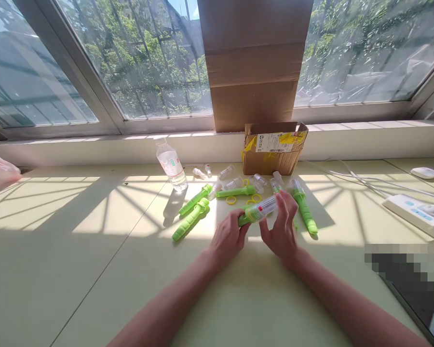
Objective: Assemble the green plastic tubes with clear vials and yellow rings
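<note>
My left hand [228, 234] is closed around the green ribbed handle of a clear-topped stick [262, 208], held above the table. My right hand [282, 229] grips its clear plastic end with thumb and fingers. A small red mark shows inside the clear part. Two green handles [191, 219] lie to the left of my hands, and another green handle [236, 192] lies just behind them. On the right rests a green stick with a clear top [305, 209]. Yellow rings [231, 200] and several clear caps [233, 183] are scattered behind my hands.
A water bottle [172, 166] stands at the back left, near small white pieces [199, 173]. An open cardboard box [271, 159] sits against the wall. To the right are a power strip [415, 214], cables [361, 178] and a white mouse-like object [426, 172]. A pink bag [0, 172] lies far left.
</note>
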Available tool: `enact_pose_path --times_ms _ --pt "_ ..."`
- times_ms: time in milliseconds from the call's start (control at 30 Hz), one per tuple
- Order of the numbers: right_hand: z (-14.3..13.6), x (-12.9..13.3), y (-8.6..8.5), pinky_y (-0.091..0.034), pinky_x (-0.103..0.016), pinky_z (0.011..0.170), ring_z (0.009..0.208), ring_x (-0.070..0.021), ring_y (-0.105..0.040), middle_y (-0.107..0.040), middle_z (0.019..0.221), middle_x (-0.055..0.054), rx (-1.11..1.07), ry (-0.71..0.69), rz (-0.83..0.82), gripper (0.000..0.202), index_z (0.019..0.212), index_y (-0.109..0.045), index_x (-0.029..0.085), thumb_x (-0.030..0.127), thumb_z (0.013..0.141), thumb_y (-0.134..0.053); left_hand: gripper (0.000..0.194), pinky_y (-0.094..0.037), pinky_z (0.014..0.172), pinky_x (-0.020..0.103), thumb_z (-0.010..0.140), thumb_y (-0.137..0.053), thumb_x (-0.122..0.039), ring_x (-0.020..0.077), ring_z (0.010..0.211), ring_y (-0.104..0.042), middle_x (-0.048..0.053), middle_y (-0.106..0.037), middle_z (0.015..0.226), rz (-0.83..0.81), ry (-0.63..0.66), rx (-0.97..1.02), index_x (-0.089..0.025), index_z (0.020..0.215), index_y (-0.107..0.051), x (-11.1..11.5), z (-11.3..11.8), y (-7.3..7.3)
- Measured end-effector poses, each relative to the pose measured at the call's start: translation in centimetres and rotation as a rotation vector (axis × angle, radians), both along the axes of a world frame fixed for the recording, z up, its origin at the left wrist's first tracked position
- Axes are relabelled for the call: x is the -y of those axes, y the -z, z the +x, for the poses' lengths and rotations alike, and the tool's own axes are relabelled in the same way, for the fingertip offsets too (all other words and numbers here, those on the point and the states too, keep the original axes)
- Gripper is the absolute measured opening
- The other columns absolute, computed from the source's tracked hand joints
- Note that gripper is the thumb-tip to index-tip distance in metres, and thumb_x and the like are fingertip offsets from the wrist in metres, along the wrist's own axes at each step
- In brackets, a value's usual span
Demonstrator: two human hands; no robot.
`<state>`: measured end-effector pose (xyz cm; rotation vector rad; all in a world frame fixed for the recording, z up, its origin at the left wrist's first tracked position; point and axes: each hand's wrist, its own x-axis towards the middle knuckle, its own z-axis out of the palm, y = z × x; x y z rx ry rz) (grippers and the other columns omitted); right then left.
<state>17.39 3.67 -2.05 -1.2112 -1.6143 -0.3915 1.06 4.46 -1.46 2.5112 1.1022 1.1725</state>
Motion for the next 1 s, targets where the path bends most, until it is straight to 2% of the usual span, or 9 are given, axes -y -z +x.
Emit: enact_pose_path --times_ms 100,233,367,500,567,667,867,1000 --pt "-0.3 0.2 0.0 -0.042 -0.050 0.095 0.127 -0.0307 -0.036 -0.028 0.136 -0.019 0.027 -0.060 -0.021 0.077 0.145 -0.007 0.022 0.015 0.081 -0.049 0.024 -0.046 0.067 0.029 0.090 -0.043 -0.023 0.0155 0.081 -0.057 0.008 -0.057 0.096 -0.058 0.052 0.117 -0.019 0.109 -0.029 0.3 0.4 -0.2" --pt "-0.3 0.5 0.1 -0.043 -0.046 0.095 0.122 -0.0271 -0.042 -0.038 0.130 -0.015 0.092 -0.214 -0.098 0.072 0.144 -0.018 0.026 0.009 0.080 -0.046 0.024 -0.047 0.072 0.030 0.092 -0.039 -0.021 0.0150 0.086 -0.056 0.006 -0.055 0.096 -0.186 0.097 0.261 -0.019 0.112 -0.025 0.5 0.8 -0.1" --pt "0.2 0.7 -0.2 -0.043 -0.046 0.093 0.121 -0.0267 -0.042 -0.035 0.132 -0.013 0.108 -0.346 -0.168 0.067 0.140 -0.032 0.029 0.006 0.078 -0.043 0.032 -0.047 0.079 0.035 0.091 -0.038 -0.018 0.0186 0.098 -0.054 0.012 -0.052 0.108 -0.178 0.168 0.200 -0.018 0.120 -0.023 0.4 0.5 0.3" --pt "0.4 1.0 -0.7 -0.038 -0.052 0.098 0.127 -0.0299 -0.032 -0.027 0.137 -0.015 0.074 -0.444 -0.208 0.072 0.145 -0.021 0.023 0.013 0.078 -0.044 0.053 -0.045 0.089 0.042 0.088 -0.040 -0.016 0.0245 0.112 -0.050 0.020 -0.045 0.122 -0.155 0.258 0.071 -0.015 0.133 -0.013 0.6 0.3 0.1" --pt "0.3 1.0 -0.9 -0.035 -0.054 0.101 0.131 -0.0312 -0.026 -0.023 0.140 -0.016 0.030 -0.420 -0.228 0.074 0.146 -0.015 0.020 0.018 0.079 -0.047 0.067 -0.041 0.096 0.047 0.084 -0.046 -0.017 0.0289 0.122 -0.042 0.023 -0.039 0.131 -0.155 0.322 -0.008 -0.013 0.138 -0.007 0.9 0.4 -0.3" --pt "-0.2 0.9 -0.8 -0.031 -0.053 0.105 0.134 -0.0290 -0.022 -0.025 0.139 -0.016 -0.059 -0.283 -0.239 0.066 0.145 -0.017 0.020 0.019 0.085 -0.045 0.078 -0.035 0.102 0.051 0.080 -0.052 -0.022 0.0322 0.129 -0.032 0.022 -0.034 0.138 -0.173 0.342 -0.103 -0.014 0.143 -0.005 1.1 0.6 -1.0" --pt "-0.3 0.0 -0.3 -0.029 -0.047 0.109 0.137 -0.0238 -0.022 -0.026 0.146 -0.014 -0.127 -0.162 -0.260 0.057 0.143 -0.023 0.021 0.019 0.089 -0.040 0.060 -0.031 0.106 0.048 0.087 -0.042 -0.029 0.0273 0.129 -0.033 0.016 -0.040 0.137 -0.185 0.226 -0.227 -0.016 0.142 -0.019 1.2 1.0 -1.6" --pt "0.1 -0.6 0.3 -0.031 -0.045 0.109 0.137 -0.0218 -0.026 -0.031 0.146 -0.014 -0.194 -0.055 -0.257 0.060 0.144 -0.022 0.019 0.021 0.088 -0.043 0.053 -0.021 0.110 0.052 0.087 -0.041 -0.029 0.0270 0.137 -0.023 0.016 -0.040 0.138 -0.150 0.032 -0.297 -0.018 0.138 -0.029 0.9 1.1 -0.8"
